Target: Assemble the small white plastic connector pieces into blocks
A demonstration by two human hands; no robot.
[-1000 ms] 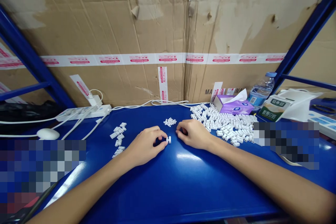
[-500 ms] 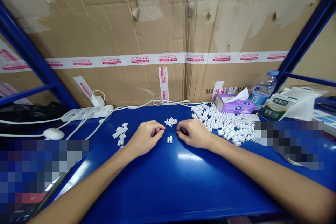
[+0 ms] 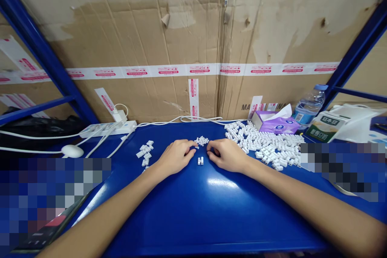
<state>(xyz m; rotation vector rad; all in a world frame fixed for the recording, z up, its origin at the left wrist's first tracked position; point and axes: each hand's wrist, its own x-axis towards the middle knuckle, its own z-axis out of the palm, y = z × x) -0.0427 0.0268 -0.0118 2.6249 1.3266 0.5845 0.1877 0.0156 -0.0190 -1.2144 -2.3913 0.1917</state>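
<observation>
In the head view, the person's left hand [image 3: 176, 157] reaches to the near left edge of a small pile of tiny white pieces [image 3: 202, 140]. Its thumb and index finger stand a narrow gap apart; a white speck shows by the fingertips, but whether it is gripped cannot be told. The right hand [image 3: 228, 155] rests just right of that pile, fingers curled in and the thumb close below them (what may lie inside the curl is hidden).

Between the hands, slightly nearer the person than the small pile, 2 white blocks [image 3: 200, 161] sit side by side on the blue table [image 3: 199, 213]. Beyond the left wrist lies a loose cluster of white connectors [image 3: 146, 151], partly covered by the forearm. Past the right hand spreads a large heap of similar white parts [image 3: 267, 145], reaching up to a purple tissue pack [image 3: 278, 126] with a sheet sticking out. A water bottle [image 3: 308, 105] stands behind the pack, and a power strip [image 3: 105, 129] lies at the far left by the cardboard [image 3: 145, 44].
</observation>
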